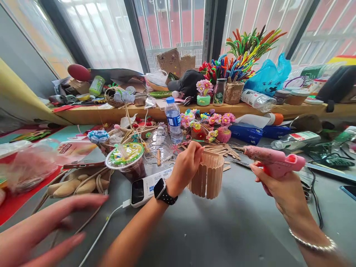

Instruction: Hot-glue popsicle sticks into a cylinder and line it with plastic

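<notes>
My left hand (184, 167), with a dark watch on its wrist, pinches the rim of a round holder made of upright craft sticks (213, 175). The holder is lifted just over the grey table, and a narrow gap shows between two of its sticks. My right hand (289, 191) is wrapped around the handle of a pink hot glue gun (271, 158). The gun's nozzle points left toward the holder, apart from it. Behind the holder lies a pile of loose craft sticks (222, 149).
Another person's blurred hand (55, 218) reaches in from the lower left. A lidded drink cup (126, 163), a charging white device (148, 187) with a cable, and a water bottle (173, 120) stand left of the holder. Tissue packs (246, 132) and a plastic bottle (296, 141) lie behind the gun.
</notes>
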